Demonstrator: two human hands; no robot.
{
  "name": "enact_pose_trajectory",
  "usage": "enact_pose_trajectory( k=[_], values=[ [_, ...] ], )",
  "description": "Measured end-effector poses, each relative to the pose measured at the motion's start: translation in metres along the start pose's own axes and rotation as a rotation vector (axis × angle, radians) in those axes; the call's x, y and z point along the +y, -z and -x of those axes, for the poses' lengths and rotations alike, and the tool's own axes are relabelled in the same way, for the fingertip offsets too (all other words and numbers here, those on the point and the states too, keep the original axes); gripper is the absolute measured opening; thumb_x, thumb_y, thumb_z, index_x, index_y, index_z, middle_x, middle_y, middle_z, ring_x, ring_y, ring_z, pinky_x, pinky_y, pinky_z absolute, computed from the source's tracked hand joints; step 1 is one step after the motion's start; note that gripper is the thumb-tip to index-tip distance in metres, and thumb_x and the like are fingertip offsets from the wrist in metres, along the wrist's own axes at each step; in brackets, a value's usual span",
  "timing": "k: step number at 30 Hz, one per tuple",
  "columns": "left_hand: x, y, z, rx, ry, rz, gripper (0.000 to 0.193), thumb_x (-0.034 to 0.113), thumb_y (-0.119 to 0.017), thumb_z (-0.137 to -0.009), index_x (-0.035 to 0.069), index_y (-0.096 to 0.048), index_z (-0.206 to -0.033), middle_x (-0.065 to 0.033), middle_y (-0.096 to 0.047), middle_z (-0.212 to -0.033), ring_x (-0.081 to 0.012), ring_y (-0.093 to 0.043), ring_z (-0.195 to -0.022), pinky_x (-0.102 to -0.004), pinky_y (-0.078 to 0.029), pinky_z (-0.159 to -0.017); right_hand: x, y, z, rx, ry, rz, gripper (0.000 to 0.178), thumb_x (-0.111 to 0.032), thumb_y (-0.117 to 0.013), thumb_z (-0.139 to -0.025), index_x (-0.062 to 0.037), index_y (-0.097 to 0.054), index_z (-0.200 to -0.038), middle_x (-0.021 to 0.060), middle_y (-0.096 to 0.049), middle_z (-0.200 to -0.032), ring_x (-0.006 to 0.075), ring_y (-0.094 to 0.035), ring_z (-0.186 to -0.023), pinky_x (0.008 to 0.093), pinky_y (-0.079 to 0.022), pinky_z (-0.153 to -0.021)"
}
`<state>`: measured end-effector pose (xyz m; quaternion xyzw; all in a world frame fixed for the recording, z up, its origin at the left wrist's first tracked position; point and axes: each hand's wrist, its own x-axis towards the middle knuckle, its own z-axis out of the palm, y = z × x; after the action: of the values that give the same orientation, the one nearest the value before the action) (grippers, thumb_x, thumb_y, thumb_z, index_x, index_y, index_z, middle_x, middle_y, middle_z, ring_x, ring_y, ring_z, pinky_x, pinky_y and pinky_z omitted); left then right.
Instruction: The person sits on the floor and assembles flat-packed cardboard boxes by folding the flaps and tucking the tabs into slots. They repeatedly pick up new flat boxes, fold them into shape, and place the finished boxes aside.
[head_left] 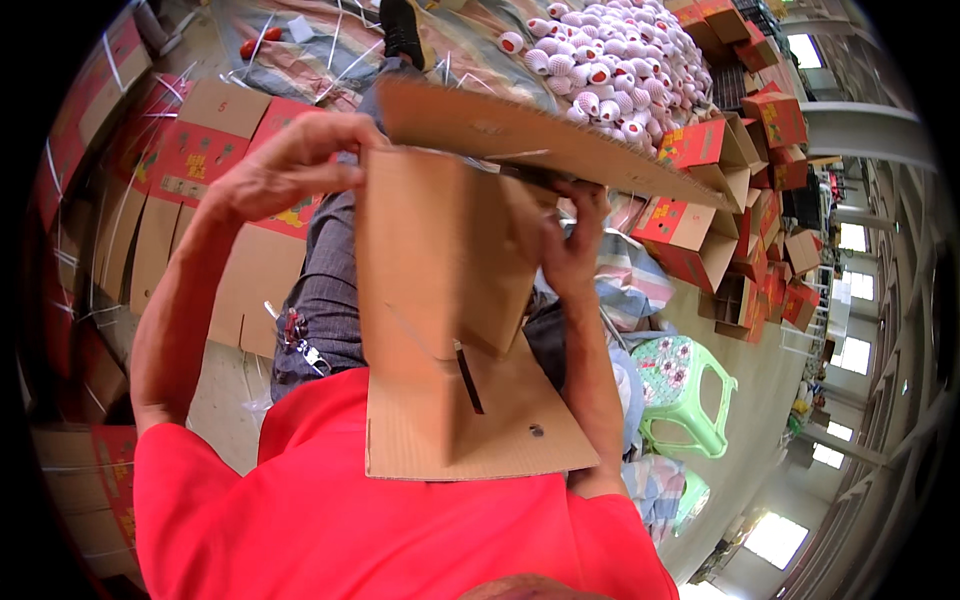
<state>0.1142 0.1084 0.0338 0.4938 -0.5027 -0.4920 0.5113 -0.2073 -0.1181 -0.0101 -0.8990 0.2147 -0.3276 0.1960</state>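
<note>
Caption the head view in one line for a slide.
Left hand and right hand at an open brown corrugated cardboard box, with a heap of round white-netted items beyond.

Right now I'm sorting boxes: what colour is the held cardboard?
The cardboard is brown in the head view.

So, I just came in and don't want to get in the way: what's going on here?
Someone in a red shirt is handling a brown box close to their body, its flaps spread. The left grip is at its upper left edge, the right grip at its right side. Beyond lies a pile of netted fruit; flat cardboard is to the left, open red boxes to the right.
</note>
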Motion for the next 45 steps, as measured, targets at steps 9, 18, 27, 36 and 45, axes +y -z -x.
enact_pose_trajectory(
  k=[9, 18, 27, 36, 45],
  values=[
    [-0.001, -0.023, -0.022, 0.161, -0.103, 0.003, 0.043, 0.034, -0.047, -0.112, -0.002, -0.069, -0.118, -0.0086, -0.07, -0.11, -0.0201, -0.063, -0.114, -0.0379, -0.047, -0.106, -0.03, 0.055, -0.037, -0.287, -0.068, 0.256, 0.022, -0.028, -0.077, -0.094, -0.0089, -0.077, -0.105, 0.0146, -0.076, -0.101, 0.035, -0.068, -0.104, 0.0505, -0.031, -0.112],
    [0.074, -0.075, 0.016, 0.21, -0.274, -0.422, 0.063, 0.037, -0.072, -0.09, 0.002, -0.057, -0.141, -0.0168, -0.062, -0.128, -0.0345, -0.059, -0.122, -0.0437, -0.045, -0.108, -0.071, 0.05, -0.026, -0.232, 0.135, 0.498, 0.034, -0.018, -0.075, -0.09, -0.0059, -0.074, -0.122, 0.0172, -0.072, -0.124, 0.0369, -0.058, -0.125, 0.056, -0.031, -0.108],
    [0.076, -0.079, 0.005, 0.501, -0.335, -0.356, 0.065, 0.012, -0.055, -0.086, -0.001, -0.049, -0.15, -0.0169, -0.063, -0.139, -0.0272, -0.059, -0.133, -0.0365, -0.043, -0.116, -0.025, 0.052, -0.017, -0.219, -0.491, -0.267, 0.037, -0.036, -0.065, -0.105, 0.0007, -0.07, -0.113, 0.0131, -0.068, -0.104, 0.0282, -0.062, -0.092, 0.0438, -0.05, -0.09],
    [0.078, 0.023, -0.056, 0.191, -0.14, -0.263, 0.049, 0.013, -0.061, -0.101, 0.007, -0.06, -0.149, -0.0059, -0.072, -0.126, -0.0134, -0.063, -0.116, -0.032, -0.053, -0.102, 0.016, 0.087, 0.013, 0.132, -0.655, -1.036, 0.031, -0.032, -0.055, -0.111, -0.0028, -0.062, -0.104, 0.0062, -0.061, -0.097, 0.0202, -0.058, -0.085, 0.0355, -0.052, -0.082],
    [0.112, 0.032, -0.192, 0.469, -0.621, -1.043, 0.049, 0.02, -0.07, -0.09, 0.006, -0.068, -0.137, -0.0232, -0.073, -0.127, -0.0327, -0.07, -0.121, -0.0437, -0.053, -0.108, -0.001, 0.052, 0.041, 0.416, -0.669, -0.902, 0.024, -0.028, -0.056, -0.108, -0.0068, -0.052, -0.098, 0.0024, -0.053, -0.089, 0.0147, -0.053, -0.082, 0.0323, -0.05, -0.079]
  ],
)
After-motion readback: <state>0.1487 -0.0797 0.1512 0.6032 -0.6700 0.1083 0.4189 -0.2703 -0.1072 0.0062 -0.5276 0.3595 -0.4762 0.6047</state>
